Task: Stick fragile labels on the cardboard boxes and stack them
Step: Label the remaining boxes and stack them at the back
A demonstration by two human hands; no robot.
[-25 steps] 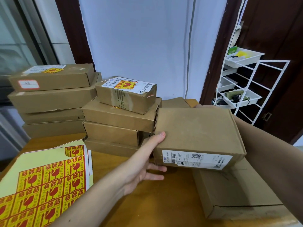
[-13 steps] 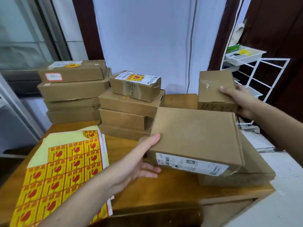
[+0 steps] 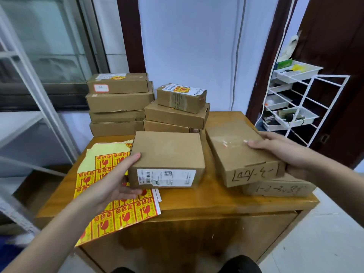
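Here, your left hand [image 3: 116, 182] grips the squarish cardboard box [image 3: 167, 154] at its near left corner, thumb laid on the top edge and fingers curled under the bottom. The box sits at the middle of the wooden table [image 3: 206, 201], its front face carrying a white shipping label [image 3: 167, 177], and its left part overlaps the sheet of yellow fragile labels [image 3: 110, 194] lying on the table's left side.

Just to the right, your right hand [image 3: 283, 150] holds a long flat box [image 3: 236, 152] by its right edge, fingers stretched together across the top and the thumb low at the near right corner. That box rests tilted on another flat box [image 3: 279, 187], and both show handwriting on their near ends.

Behind, two stacks of boxes stand at the table's far left. The left stack [image 3: 118, 105] is topped by a box bearing a yellow label; the right stack [image 3: 177, 115] is topped by a small box [image 3: 181, 97] with a red-and-yellow fragile sticker on its white label.

Beyond the table on the right stands a white wire rack [image 3: 307, 107] holding trays of small items.
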